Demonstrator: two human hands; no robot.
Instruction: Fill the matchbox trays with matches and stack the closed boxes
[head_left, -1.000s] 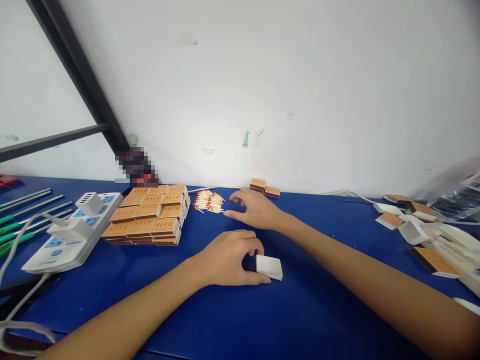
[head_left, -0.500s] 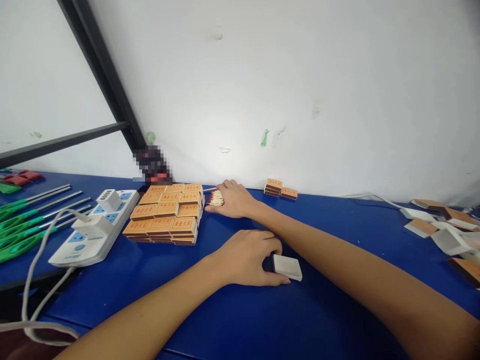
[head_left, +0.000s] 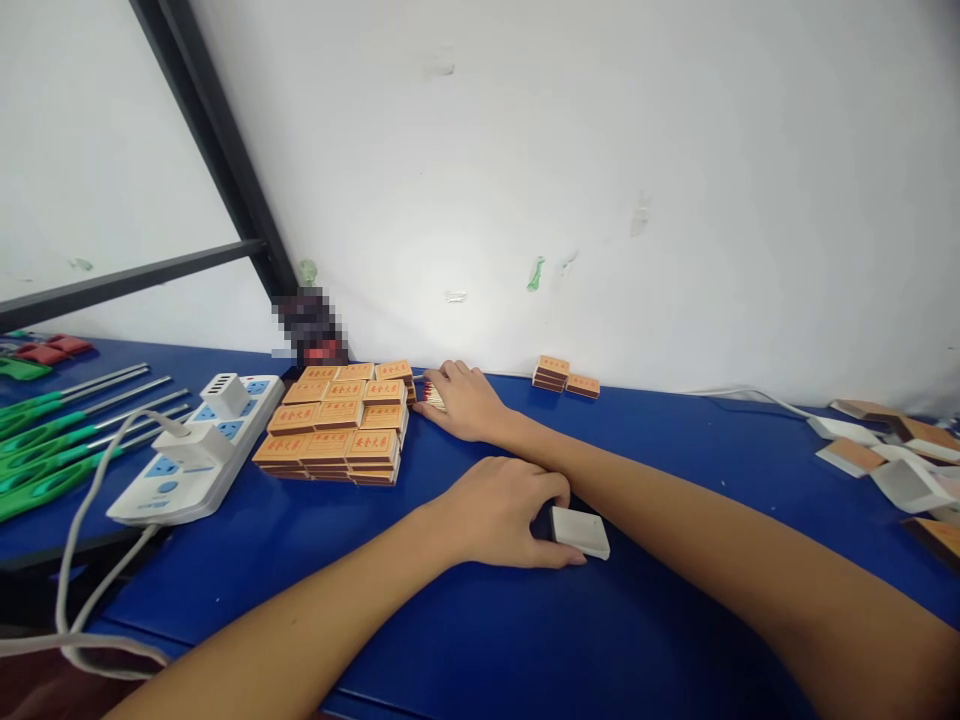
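Observation:
My left hand [head_left: 502, 512] rests on the blue table with its thumb and fingers closed round a small white matchbox tray [head_left: 581, 532]. Whether anything lies in the tray cannot be made out. Farther back, my right hand [head_left: 466, 402] is curled over a pile of matches [head_left: 435, 397], thumb in front and fingers behind. Red heads and pale sticks show at its left side; the hand hides the rest. Just left of the matches stand stacked orange matchboxes [head_left: 337, 415]. My right forearm passes behind the tray.
More matchboxes [head_left: 551, 372] stand by the wall. Loose trays and sleeves [head_left: 907, 480] lie at the right. At the left are a white power strip [head_left: 240, 440] with a cable, several green-handled tools [head_left: 67, 430] and a black metal frame [head_left: 217, 150].
My right hand has closed further over the matches, so fewer of them show. My left hand keeps its hold on the tray. The whole view has shifted slightly.

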